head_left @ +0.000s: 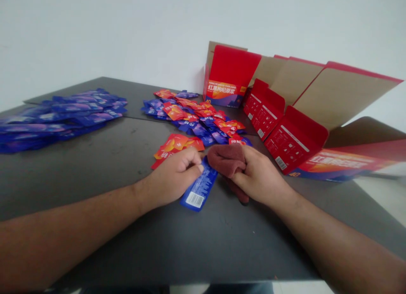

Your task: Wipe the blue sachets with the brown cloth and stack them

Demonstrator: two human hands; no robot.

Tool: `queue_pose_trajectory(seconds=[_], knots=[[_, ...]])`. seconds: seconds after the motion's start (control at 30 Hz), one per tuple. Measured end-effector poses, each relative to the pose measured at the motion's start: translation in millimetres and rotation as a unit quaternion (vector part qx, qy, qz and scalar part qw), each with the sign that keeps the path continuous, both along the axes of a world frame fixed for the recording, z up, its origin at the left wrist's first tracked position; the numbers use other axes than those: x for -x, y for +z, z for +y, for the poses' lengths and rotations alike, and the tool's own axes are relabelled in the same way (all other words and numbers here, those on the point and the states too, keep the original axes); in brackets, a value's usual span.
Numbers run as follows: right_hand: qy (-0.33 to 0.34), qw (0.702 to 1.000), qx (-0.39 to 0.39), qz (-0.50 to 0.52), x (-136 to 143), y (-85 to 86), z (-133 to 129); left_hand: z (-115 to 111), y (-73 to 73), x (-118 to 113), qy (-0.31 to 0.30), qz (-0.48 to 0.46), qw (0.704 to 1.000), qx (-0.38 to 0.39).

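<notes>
The left hand [176,171] is closed, with fingers curled inward and the thumb pressed toward the index finger; it pinches the upper left edge of one flat, blue, rectangular sachet [198,191] with a white barcode panel at its near end. The right hand [264,175] is closed around one folded, reddish-brown fabric cloth [226,158], thumb below and fingers above; the cloth meets the upper right corner of the sachet. The sachet lies between the two hands, slanted, its barcode end toward the person, above the dark grey, flat-topped table [133,243]; whether it touches the surface cannot be told. Quantities: hands, two; cloth, one; pinched sachet, one. Just beyond the left hand is one small group of glossy red-and-orange sachets [174,142], overlapping, exact count not readable. Behind it is one mixed heap of red-and-orange and blue sachets [193,114]. At far left is one long stack of blue-and-purple sachets [66,116], too overlapped to count. At right stand at least three open, red printed cardboard boxes [293,137], flaps raised.
</notes>
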State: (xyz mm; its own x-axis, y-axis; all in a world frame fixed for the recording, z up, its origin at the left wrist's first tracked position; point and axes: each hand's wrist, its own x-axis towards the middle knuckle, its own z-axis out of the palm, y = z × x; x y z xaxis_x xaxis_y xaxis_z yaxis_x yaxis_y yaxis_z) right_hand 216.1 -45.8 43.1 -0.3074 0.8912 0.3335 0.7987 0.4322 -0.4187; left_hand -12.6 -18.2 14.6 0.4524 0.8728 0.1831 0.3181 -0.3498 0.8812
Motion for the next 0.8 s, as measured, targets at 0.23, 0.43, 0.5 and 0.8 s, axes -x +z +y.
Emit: queue_pose_trajectory(seconds=[0.23,0.43,0.5,0.8], knots=[[0.040,0.999,0.003,-0.022,2.1,-0.6,-2.9,0.1,0.4,-0.3,0.008,-0.008,1.000,0.020],[0.124,0.987,0.026,-0.094,6.6,-1.5,-12.0,2.9,1.0,0.1,0.026,0.020,0.999,-0.017],[0.133,0.986,0.022,-0.102,7.0,-1.9,-13.9,3.3,2.3,-0.3,0.033,0.032,0.998,-0.039],[0.165,0.977,0.017,-0.131,18.6,-2.7,-24.4,1.4,4.2,-1.1,0.060,0.041,0.997,-0.040]])
